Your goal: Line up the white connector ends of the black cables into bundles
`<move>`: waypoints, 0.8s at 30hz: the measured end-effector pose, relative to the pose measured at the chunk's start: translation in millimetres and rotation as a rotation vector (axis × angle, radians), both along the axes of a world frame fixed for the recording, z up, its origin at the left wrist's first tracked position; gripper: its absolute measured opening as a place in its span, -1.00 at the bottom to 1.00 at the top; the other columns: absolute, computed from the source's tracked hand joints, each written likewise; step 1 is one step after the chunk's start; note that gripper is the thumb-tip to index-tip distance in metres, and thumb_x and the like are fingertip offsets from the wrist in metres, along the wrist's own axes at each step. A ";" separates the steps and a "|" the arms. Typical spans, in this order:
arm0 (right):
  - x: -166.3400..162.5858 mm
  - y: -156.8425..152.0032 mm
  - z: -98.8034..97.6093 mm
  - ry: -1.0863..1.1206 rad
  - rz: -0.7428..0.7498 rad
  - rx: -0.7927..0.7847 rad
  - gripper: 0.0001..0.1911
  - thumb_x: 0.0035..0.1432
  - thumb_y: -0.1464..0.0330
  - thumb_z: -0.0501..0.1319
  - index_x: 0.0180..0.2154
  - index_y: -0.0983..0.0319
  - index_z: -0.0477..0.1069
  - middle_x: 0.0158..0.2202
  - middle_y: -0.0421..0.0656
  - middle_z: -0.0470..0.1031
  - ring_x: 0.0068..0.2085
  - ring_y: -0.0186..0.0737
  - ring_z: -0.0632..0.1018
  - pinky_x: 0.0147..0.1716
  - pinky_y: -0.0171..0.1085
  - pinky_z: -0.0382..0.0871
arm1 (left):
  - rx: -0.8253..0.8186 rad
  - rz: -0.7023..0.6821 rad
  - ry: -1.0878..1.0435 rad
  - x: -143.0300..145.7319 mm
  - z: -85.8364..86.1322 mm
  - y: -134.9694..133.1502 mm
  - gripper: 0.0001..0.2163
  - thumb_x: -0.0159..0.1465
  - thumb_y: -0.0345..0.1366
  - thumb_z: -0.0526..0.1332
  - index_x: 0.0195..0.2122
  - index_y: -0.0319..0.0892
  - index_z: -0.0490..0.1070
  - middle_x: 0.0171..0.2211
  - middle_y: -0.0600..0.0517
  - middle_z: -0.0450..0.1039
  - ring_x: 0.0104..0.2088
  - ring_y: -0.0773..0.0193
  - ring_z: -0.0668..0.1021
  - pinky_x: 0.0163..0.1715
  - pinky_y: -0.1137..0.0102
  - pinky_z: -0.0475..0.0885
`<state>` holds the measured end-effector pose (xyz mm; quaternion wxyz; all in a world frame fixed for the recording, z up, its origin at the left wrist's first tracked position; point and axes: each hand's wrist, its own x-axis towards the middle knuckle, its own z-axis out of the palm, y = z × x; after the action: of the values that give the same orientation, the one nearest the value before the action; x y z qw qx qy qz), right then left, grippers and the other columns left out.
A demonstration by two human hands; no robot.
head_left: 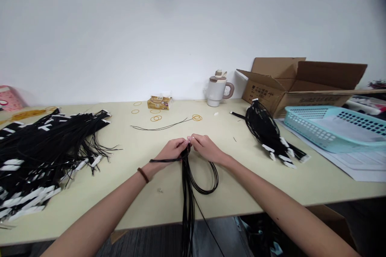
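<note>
Both hands meet at the middle of the table, pinching a bundle of thin black cables (187, 184). My left hand (172, 149) is closed around the bundle's upper end, and a few strands stick out to the left over the wrist. With thumb and fingertips together, my right hand (205, 146) grips the same cables at the top. One loop of cable curves below the right hand. The long ends drop over the table's front edge. What lies right between the fingertips is too small to make out.
Black cables with white tags (45, 140) heap up at left. Yellow rubber bands (156, 119), a small box (159, 103) and a lidded mug (216, 90) stand behind. On the right are a tied cable bundle (262, 124), a cardboard box (271, 92) and a turquoise basket (325, 142).
</note>
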<state>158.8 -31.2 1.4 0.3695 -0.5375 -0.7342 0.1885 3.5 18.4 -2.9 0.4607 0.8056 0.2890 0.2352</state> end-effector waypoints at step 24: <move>-0.2 -0.7 2.4 -0.026 -0.004 0.019 -0.62 0.25 0.22 -0.13 -0.57 0.22 0.13 -0.62 -0.32 0.16 -0.54 -0.40 0.23 -0.47 -0.36 0.06 | 0.031 -0.020 -0.002 -0.2 2.0 0.0 -0.65 0.21 -0.03 -0.06 -0.55 -0.19 0.18 -0.62 0.15 0.10 -0.58 0.40 0.20 -0.56 0.46 0.14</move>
<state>158.6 -31.9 3.9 0.3656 -0.5377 -0.7397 0.1737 3.3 18.3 -0.9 0.4506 0.8154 0.2766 0.2358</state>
